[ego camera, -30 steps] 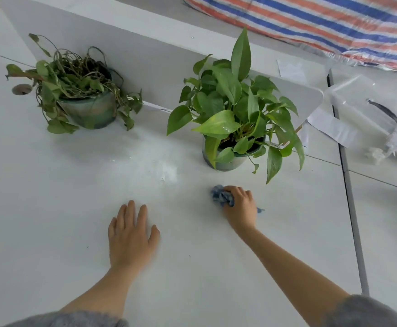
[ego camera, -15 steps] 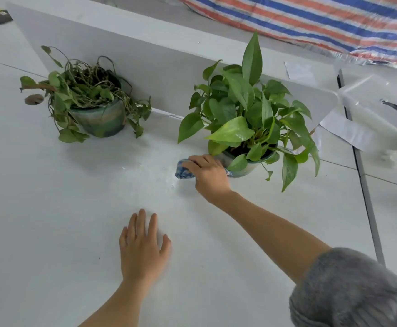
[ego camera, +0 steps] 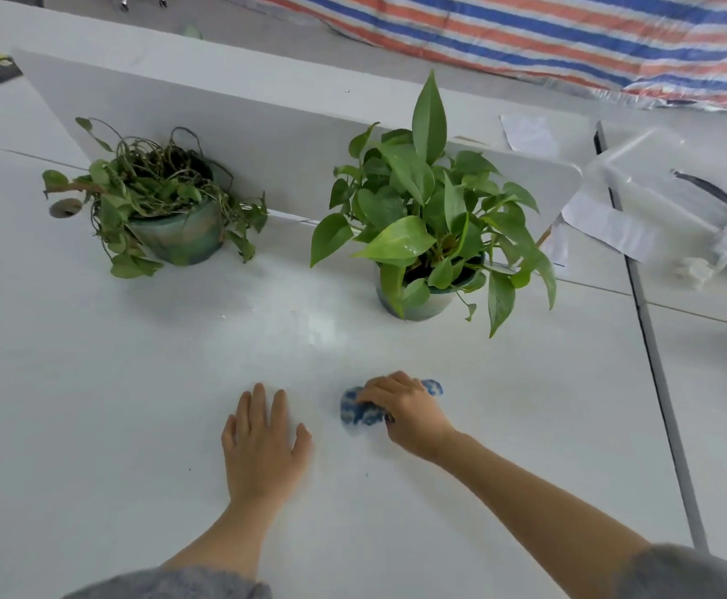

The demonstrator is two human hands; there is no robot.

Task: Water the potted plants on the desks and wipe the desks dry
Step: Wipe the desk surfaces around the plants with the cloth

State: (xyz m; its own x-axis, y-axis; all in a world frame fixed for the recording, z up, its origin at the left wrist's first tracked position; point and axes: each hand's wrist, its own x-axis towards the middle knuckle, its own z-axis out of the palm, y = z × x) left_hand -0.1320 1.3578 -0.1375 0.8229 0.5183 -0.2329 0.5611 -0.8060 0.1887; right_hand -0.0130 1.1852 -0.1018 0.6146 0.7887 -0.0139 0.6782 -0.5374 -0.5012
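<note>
1. At the far left we see a small round hole (ego camera: 65,207) in the white desk (ego camera: 72,404), just beside the outermost leaves of the first plant.
2. That droopy plant (ego camera: 154,192) stands upright in a dark green pot (ego camera: 180,237), close against the low white divider (ego camera: 275,136).
3. Our left hand (ego camera: 264,447) lies flat on the desk, palm down. Its fingers are straight, its thumb is spread, and it holds nothing.
4. A pale, wet-looking patch (ego camera: 323,326) shines on the desk between the two pots, ahead of both hands.
5. The blue cloth (ego camera: 359,410) sits bunched on the desk just right of our left hand, well in front of the second pot.
6. Our right hand (ego camera: 409,415) has its fingers curled over the cloth, gripping it and pressing it onto the desk.
7. The leafy plant (ego camera: 418,209) stands upright in a pale green pot (ego camera: 422,302), with several leaves hanging over the rim.
8. Further right, a dark strip (ego camera: 664,404) runs along the desk's edge.
9. Beyond the strip lie loose papers (ego camera: 608,227) and a clear plastic box (ego camera: 655,175).
10. A red, white and blue striped sheet (ego camera: 547,32) stretches across the back.
</note>
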